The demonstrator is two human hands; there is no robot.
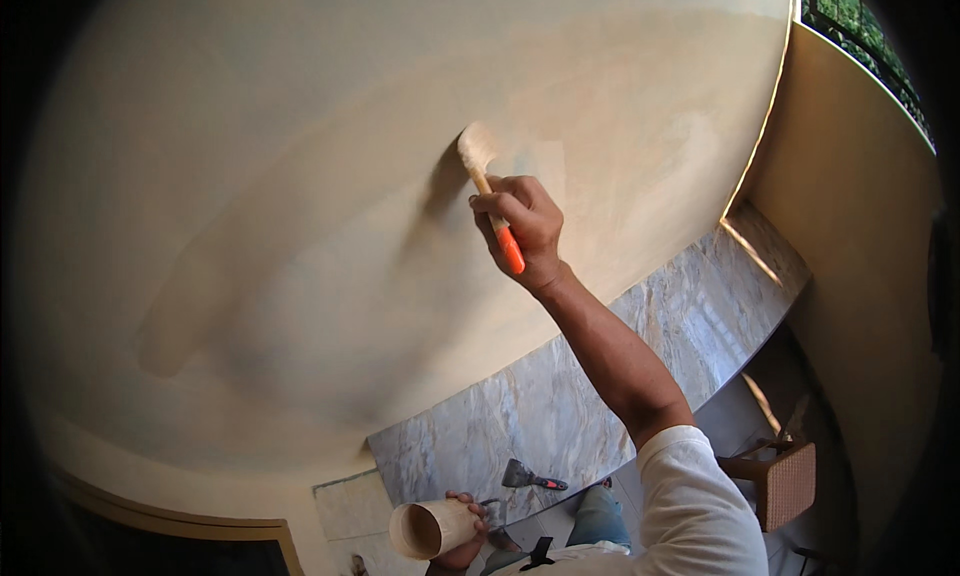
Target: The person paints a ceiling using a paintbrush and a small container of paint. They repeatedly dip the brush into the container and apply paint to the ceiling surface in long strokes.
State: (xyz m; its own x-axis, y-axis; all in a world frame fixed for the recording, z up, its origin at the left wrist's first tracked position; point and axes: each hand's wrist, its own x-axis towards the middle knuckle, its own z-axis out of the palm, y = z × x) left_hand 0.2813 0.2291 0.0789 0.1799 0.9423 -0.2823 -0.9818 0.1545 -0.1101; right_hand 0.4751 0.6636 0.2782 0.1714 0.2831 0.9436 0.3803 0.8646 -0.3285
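My right hand (527, 226) is wrapped round the handle of a paintbrush (511, 249), which has an orange handle end and bristles coated in cream paint. The bristles meet the cream wall (330, 226), or come very near it, beside a small pale patch. Low in the view, my left hand (464, 546) grips a cream paint container (451, 525) whose round mouth tilts toward the left. Most of the left fingers are hidden behind the container. A putty knife (533, 477) with a dark blade and a black and red handle lies close by on the marble ledge.
The grey marbled ledge (700, 326) runs along the foot of the wall. At the lower right stands a woven brown stool (787, 486). A tan side wall (840, 176) rises on the right, with a railing and greenery beyond. A wooden frame (180, 519) borders a dark opening at the lower left.
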